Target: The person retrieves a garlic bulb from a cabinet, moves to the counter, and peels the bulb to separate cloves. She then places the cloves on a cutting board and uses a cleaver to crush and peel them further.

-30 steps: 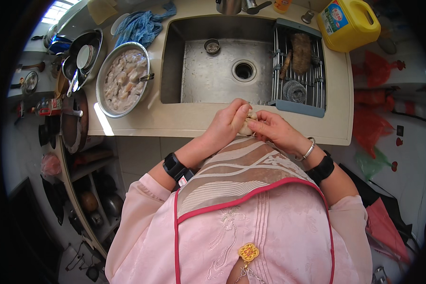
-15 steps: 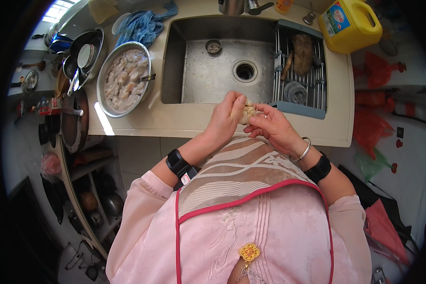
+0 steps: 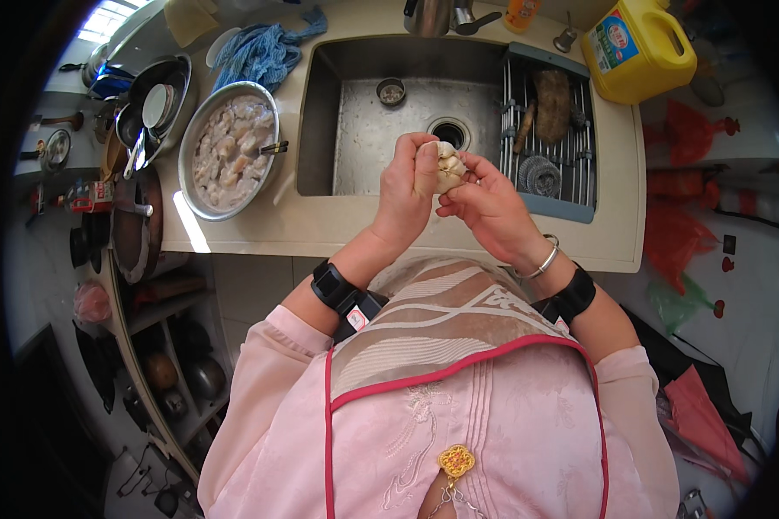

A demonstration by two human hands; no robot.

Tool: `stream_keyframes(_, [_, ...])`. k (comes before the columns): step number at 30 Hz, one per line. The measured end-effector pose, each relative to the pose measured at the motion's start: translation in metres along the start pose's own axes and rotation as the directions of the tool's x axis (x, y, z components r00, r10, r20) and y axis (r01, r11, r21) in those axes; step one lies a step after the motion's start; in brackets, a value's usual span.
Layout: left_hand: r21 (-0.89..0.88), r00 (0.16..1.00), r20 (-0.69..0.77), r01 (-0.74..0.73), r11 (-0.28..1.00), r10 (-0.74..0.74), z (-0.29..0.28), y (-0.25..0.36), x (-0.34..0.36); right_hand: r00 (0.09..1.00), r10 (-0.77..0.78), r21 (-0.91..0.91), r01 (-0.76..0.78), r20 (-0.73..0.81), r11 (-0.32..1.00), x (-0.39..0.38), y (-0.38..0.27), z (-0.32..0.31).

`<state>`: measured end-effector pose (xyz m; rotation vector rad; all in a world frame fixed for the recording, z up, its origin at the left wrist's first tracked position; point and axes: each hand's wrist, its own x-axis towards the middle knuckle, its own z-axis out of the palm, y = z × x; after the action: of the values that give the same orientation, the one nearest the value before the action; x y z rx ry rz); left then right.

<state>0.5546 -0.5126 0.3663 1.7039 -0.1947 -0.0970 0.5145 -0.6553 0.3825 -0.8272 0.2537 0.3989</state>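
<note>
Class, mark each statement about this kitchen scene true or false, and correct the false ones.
1. The left hand and right hand hold a garlic bulb. True.
2. The blue cloth lies inside the sink. False: it lies on the counter.
3. A metal bracelet circles the right wrist. True.
4. The yellow jug stands left of the sink. False: it stands to the right.

Pale garlic bulb (image 3: 446, 177), plump cloves (image 3: 449, 163) exposed, held between both hands (image 3: 407, 183)
</note>
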Motion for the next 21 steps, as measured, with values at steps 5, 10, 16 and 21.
stream_keyframes(5, [-0.171,0.997,-0.068,0.014,0.985,-0.026,0.0,0.003,0.007,1.0,0.026,0.046,-0.027,0.005,0.999,0.005,-0.006,0.012])
stream_keyframes(10, [-0.7,0.876,0.086,0.392,0.597,-0.475,-0.007,0.008,0.012,0.996,0.077,-0.066,-0.079,-0.04,0.995,0.003,-0.014,0.007])
stream_keyframes(16, [-0.79,0.865,0.051,0.341,0.51,-0.5,-0.046,0.007,-0.003,0.988,-0.035,-0.946,0.153,0.149,0.286,0.008,0.012,-0.043])
stream_keyframes(21, [-0.88,0.817,0.058,0.313,0.357,-0.574,-0.054,0.001,-0.047,0.946,-0.024,-0.942,0.318,0.322,-0.109,0.015,0.066,-0.069])
